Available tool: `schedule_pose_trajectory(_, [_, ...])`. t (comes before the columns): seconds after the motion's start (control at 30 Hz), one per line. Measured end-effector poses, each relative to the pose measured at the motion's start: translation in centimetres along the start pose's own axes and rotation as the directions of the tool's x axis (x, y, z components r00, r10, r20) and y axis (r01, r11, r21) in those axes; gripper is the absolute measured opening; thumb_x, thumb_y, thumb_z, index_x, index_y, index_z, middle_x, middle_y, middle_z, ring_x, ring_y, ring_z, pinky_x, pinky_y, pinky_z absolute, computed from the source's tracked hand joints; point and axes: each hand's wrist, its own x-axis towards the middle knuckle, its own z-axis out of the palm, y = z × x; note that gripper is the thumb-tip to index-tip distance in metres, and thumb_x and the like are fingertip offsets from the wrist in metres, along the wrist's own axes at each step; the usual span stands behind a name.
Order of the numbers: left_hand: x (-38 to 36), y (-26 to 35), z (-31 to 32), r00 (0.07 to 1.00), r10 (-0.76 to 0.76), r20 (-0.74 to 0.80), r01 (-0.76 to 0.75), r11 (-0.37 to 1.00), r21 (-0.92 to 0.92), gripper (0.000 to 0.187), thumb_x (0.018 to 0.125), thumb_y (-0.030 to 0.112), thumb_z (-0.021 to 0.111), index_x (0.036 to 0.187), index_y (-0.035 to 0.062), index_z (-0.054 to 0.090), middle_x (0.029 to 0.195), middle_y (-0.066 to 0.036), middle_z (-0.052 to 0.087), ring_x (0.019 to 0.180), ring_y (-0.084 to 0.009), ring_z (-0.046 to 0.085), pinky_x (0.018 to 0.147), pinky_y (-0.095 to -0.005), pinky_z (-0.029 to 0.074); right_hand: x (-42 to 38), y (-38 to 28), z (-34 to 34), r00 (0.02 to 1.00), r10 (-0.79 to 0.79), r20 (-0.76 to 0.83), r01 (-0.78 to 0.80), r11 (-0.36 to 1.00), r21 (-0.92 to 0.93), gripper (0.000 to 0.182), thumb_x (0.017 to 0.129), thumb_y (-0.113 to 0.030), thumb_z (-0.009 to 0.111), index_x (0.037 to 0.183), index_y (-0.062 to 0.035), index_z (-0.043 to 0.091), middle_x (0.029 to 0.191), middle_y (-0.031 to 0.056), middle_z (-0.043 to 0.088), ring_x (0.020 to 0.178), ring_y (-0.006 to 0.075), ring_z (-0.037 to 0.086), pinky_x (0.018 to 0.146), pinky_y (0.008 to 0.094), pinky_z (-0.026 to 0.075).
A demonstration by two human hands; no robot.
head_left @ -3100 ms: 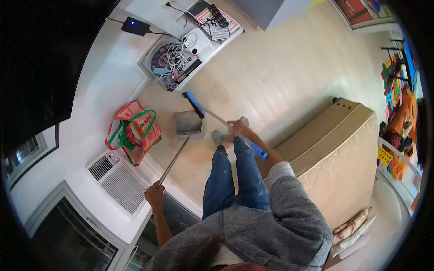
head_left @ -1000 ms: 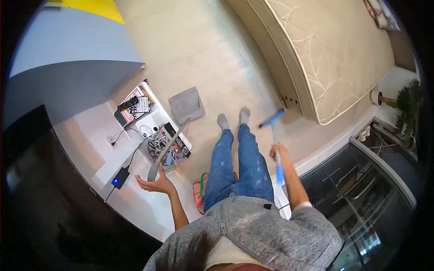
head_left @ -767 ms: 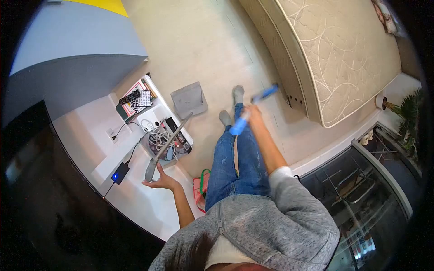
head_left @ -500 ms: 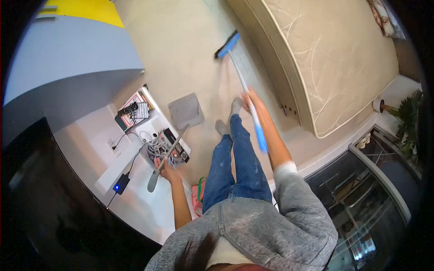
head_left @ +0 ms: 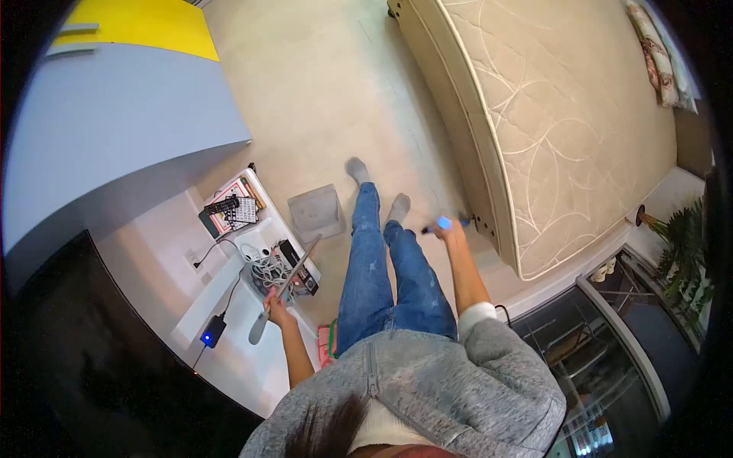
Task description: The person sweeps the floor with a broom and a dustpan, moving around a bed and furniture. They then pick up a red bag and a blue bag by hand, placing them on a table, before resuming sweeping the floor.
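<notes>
Currently: dustpan (head_left: 316, 211), on floor (head_left: 305, 91) beside feet (head_left: 357, 169); likely light, stiff; grip at long handle (head_left: 260, 327), where left hand (head_left: 277, 308) has fingers wrapped. Broom (head_left: 443, 223), head barely discernible; right hand (head_left: 453, 232), fingers clamped on it.

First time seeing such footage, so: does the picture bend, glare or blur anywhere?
Head view: blue-grey cabinet bows along its lower edge, probably lens distortion; head view: bright patches, perhaps reflections, on dark glass panel; head view: grey plastic dustpan looks fairly sharp.
</notes>
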Motion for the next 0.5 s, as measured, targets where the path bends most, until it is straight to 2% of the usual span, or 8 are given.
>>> schedule_pose_trajectory(0.03, [0.5,-0.2,-0.5,1.000,0.002,-0.007,-0.002,1.000,0.000,0.007,0.070,0.010,0.052,0.073,0.0098,0.046,0.085,-0.005,0.052,0.080,-0.0137,0.046,0.069,-0.0262,0.035,0.2,-2.8,5.3,0.916,0.357,-0.181,-0.170,0.755,0.633,0.015,0.069,-0.006,0.041,0.057,-0.0107,0.034,0.047,0.0019,0.034,0.033,0.0140,0.029,0.030,0.0292,0.022])
schedule_pose_trajectory(0.07, [0.8,-0.1,-0.4,1.000,-0.024,-0.009,0.024,1.000,0.002,0.005,0.071,0.010,0.050,0.073,0.0095,0.045,0.090,-0.008,0.051,0.082,-0.0144,0.046,0.072,-0.0266,0.035,3.8,-3.2,7.7,0.932,0.330,-0.148,-0.212,0.830,0.515,0.007,0.066,-0.006,0.045,0.064,-0.0076,0.038,0.055,0.0052,0.038,0.040,0.0160,0.035,0.032,0.0296,0.027])
schedule_pose_trajectory(0.1, [0.7,0.1,-0.8,0.999,-0.049,-0.022,0.049,0.999,0.008,0.004,0.072,0.010,0.048,0.073,0.0092,0.044,0.095,-0.010,0.050,0.084,-0.0150,0.046,0.074,-0.0271,0.035,6.9,-3.3,10.2,0.943,0.314,-0.112,-0.252,0.891,0.379,0.011,0.064,-0.006,0.049,0.072,-0.0044,0.042,0.063,0.0086,0.042,0.046,0.0181,0.041,0.033,0.0300,0.031])
schedule_pose_trajectory(0.17, [1.2,-0.5,-2.2,0.999,-0.045,0.023,0.044,0.999,0.014,0.002,0.073,0.009,0.045,0.073,0.0088,0.043,0.099,-0.011,0.049,0.089,-0.0162,0.045,0.078,-0.0293,0.034,2.2,-10.2,17.1,0.950,0.281,-0.136,-0.203,0.888,0.413,0.005,0.068,-0.006,0.042,0.064,-0.0062,0.038,0.054,0.0067,0.039,0.043,0.0182,0.039,0.031,0.0310,0.030])
schedule_pose_trajectory(0.23, [0.9,-0.3,-2.3,0.997,-0.077,0.032,0.077,0.997,0.010,0.001,0.074,0.008,0.044,0.074,0.0086,0.043,0.101,-0.011,0.049,0.093,-0.0174,0.044,0.081,-0.0316,0.033,1.9,-13.6,22.9,0.934,0.198,-0.298,-0.087,0.934,0.346,0.004,0.067,-0.005,0.044,0.066,-0.0040,0.040,0.053,0.0078,0.038,0.040,0.0169,0.037,0.029,0.0311,0.029])
schedule_pose_trajectory(0.3, [0.0,0.9,-1.2,0.991,-0.131,0.009,0.131,0.991,-0.026,0.002,0.074,0.008,0.043,0.076,0.0084,0.042,0.102,-0.010,0.049,0.097,-0.0184,0.042,0.083,-0.0338,0.032,2.8,-17.0,27.2,0.943,0.163,-0.290,-0.033,0.913,0.406,0.004,0.066,-0.004,0.045,0.068,-0.0033,0.041,0.056,0.0085,0.040,0.041,0.0162,0.038,0.028,0.0298,0.027])
schedule_pose_trajectory(0.37, [0.3,1.1,-1.1,0.991,-0.132,0.011,0.132,0.991,-0.013,0.003,0.074,0.008,0.042,0.077,0.0085,0.042,0.104,-0.010,0.048,0.098,-0.0188,0.042,0.084,-0.0350,0.031,3.3,-20.2,30.9,0.949,0.127,-0.287,-0.013,0.930,0.368,0.006,0.065,-0.003,0.046,0.069,-0.0027,0.041,0.058,0.0094,0.041,0.042,0.0168,0.041,0.028,0.0294,0.027])
schedule_pose_trajectory(0.5, [0.8,1.0,-0.8,0.990,-0.138,0.002,0.138,0.990,-0.006,0.004,0.074,0.009,0.043,0.078,0.0083,0.042,0.104,-0.010,0.048,0.100,-0.0192,0.040,0.086,-0.0359,0.029,4.1,-24.4,37.6,0.940,0.082,-0.331,0.066,0.908,0.414,0.009,0.065,0.000,0.045,0.070,0.0017,0.038,0.054,0.0090,0.040,0.041,0.0170,0.041,0.029,0.0289,0.028])
